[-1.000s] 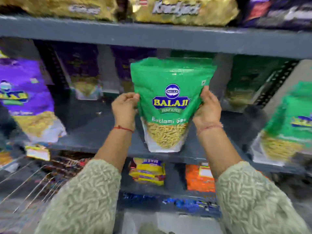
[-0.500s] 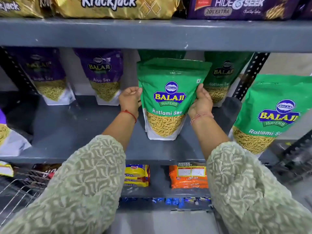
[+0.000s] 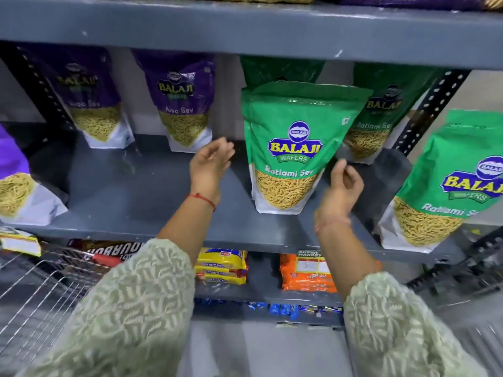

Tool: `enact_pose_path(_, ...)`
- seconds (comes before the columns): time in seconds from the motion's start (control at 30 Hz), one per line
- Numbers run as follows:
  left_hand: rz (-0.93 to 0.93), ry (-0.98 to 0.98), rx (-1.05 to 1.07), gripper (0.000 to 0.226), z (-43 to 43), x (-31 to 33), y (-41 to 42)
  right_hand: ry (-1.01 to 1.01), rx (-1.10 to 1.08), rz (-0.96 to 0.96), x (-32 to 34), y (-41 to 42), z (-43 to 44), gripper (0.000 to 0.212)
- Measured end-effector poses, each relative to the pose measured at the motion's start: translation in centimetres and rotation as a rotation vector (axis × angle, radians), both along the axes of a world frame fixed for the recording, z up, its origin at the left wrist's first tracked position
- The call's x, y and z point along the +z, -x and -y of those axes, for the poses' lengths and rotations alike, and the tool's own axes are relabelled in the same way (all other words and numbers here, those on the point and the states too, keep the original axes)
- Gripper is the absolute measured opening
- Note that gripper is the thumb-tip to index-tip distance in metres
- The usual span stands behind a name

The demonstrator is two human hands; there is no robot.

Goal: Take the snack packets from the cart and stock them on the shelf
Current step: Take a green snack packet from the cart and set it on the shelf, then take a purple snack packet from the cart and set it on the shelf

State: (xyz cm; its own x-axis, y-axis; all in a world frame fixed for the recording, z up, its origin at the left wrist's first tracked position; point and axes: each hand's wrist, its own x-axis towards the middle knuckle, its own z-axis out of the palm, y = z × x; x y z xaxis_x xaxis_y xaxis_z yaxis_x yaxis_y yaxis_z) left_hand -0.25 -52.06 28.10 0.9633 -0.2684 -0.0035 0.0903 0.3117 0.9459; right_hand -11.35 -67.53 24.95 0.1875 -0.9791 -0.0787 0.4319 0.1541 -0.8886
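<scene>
Standing upright on the grey shelf (image 3: 141,191), the green packet (image 3: 291,148) sits near the front edge, its base just back from the lip. Left hand (image 3: 209,167) is off the packet, to its left, fingers loosely spread and curled, holding nothing. Right hand (image 3: 343,183) is near the packet's lower right corner, fingers half curled, empty; cannot tell if a fingertip touches the bag. Another green packet (image 3: 381,115) stands behind to the right, a third (image 3: 446,183) tilts at the shelf's right end by the front edge. Two purple packets (image 3: 179,102) stand at the back left, one more (image 3: 16,180) at far left. Wide bare shelf lies between purple bags and the left hand. Upper shelf edge (image 3: 245,31) hangs close above the packet tops. Wire cart (image 3: 35,289) is at lower left, below the shelf edge.
</scene>
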Motion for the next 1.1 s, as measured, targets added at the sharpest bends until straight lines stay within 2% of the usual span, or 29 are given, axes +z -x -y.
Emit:
enact_pose_path(0.07, 0.039, -0.021, 0.125, 0.023, -4.2, -2.5, 0.7, 0.096, -0.115, -0.095, -2.3, 0.7, -3.6, 0.021)
enact_pose_path(0.17, 0.051, -0.128, 0.329, 0.014, -12.5, -7.1, 2.0, 0.201, 0.020, -0.128, -5.1, 0.3, -10.1, 0.011)
enact_pose_path(0.23, -0.015, -0.151, 0.486, 0.007, -19.0, -10.2, 2.6, 0.243, 0.219, -0.159, -6.4, -1.1, -15.3, 0.005)
enact_pose_path(0.33, -0.160, -0.235, 0.717, 0.017, -28.7, -13.9, 3.4, 0.393, 0.604, -0.236, -8.4, -3.8, -23.2, 0.013)
enact_pose_path(0.4, -0.265, -0.285, 0.828, 0.013, -34.7, -15.9, 4.7, 0.501, 0.916, -0.302, -9.6, -6.1, -28.9, 0.013)
enact_pose_path(0.53, -0.561, -0.340, 1.043, 0.031, -44.6, -20.9, 8.4, 0.697, 1.414, -0.442, -12.0, -9.9, -39.6, 0.011)
enact_pose_path(0.6, -0.774, -0.325, 1.040, 0.027, -48.8, -23.4, 10.3, 0.793, 1.577, -0.496, -14.0, -11.4, -44.7, 0.012)
enact_pose_path(0.63, -0.870, -0.277, 1.014, 0.019, -50.4, -24.6, 11.3, 0.826, 1.627, -0.523, -15.0, -11.9, -46.9, 0.012)
enact_pose_path(0.73, -1.053, -0.120, 1.051, 0.025, -54.2, -27.9, 12.7, 0.936, 1.704, -0.613, -17.8, -13.6, -52.4, 0.011)
enact_pose_path(0.87, -1.035, 0.019, 1.084, 0.024, -57.1, -30.5, 12.2, 1.030, 1.826, -0.730, -21.4, -15.9, -58.6, 0.021)
enact_pose_path(0.93, -0.915, -0.054, 1.169, 0.013, -57.8, -30.8, 11.4, 1.043, 1.892, -0.827, -23.1, -16.7, -61.0, 0.031)
enact_pose_path(0.97, -0.864, -0.030, 1.227, 0.016, -58.0, -31.0, 11.2, 1.039, 1.928, -0.871, -23.9, -17.0, -62.0, 0.034)
enact_pose_path(1.03, -0.931, -0.048, 1.257, 0.013, -58.4, -32.3, 10.9, 1.052, 1.969, -0.927, -25.1, -17.2, -63.4, 0.033)
enact_pose_path(1.1, -1.084, -0.067, 1.264, 0.031, -58.6, -33.3, 11.0, 1.105, 1.942, -0.931, -25.8, -17.2, -64.3, 0.025)
